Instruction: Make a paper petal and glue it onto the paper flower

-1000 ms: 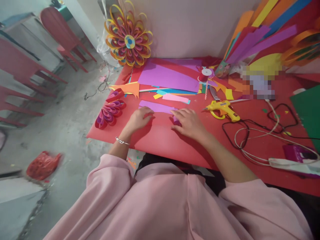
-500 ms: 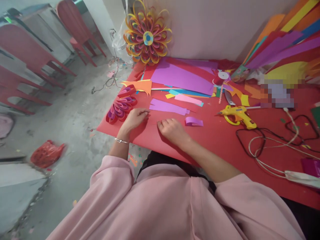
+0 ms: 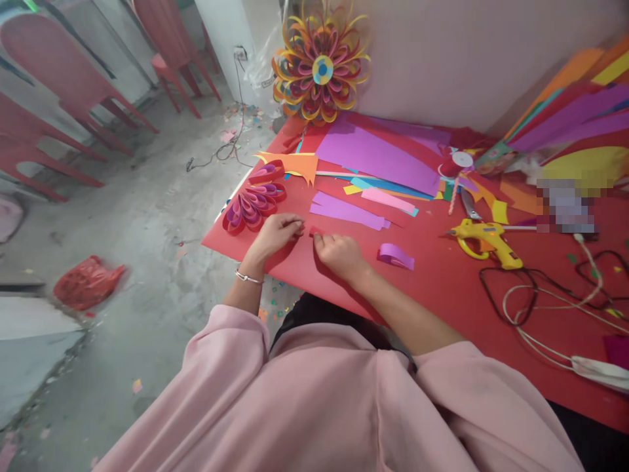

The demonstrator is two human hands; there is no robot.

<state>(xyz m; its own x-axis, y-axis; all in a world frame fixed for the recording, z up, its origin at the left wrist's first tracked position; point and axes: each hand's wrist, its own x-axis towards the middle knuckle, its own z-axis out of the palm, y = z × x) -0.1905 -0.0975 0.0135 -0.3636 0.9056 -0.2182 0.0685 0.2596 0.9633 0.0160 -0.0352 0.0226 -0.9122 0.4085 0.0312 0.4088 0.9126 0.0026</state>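
Note:
My left hand (image 3: 276, 234) and my right hand (image 3: 339, 252) rest close together on the red table (image 3: 442, 288), fingers curled. Between their fingertips lies a small red paper piece (image 3: 314, 231); both hands seem to pinch it. A looped purple paper strip (image 3: 396, 255) lies free to the right of my right hand. Flat purple strips (image 3: 348, 211) lie just beyond the hands. A cluster of folded red and purple petals (image 3: 253, 200) sits by the table's left corner, near my left hand.
A yellow glue gun (image 3: 486, 237) with trailing cables (image 3: 540, 295) lies at right. Coloured paper sheets (image 3: 378, 154), scissors (image 3: 470, 204) and a tape roll (image 3: 460, 159) lie behind. A paper flower (image 3: 320, 69) leans on the wall. Red chairs (image 3: 59, 85) stand on the floor at left.
My right hand let go of the looped purple strip and moved left toward my left hand. Both hands now meet at a small red piece. The view has shifted.

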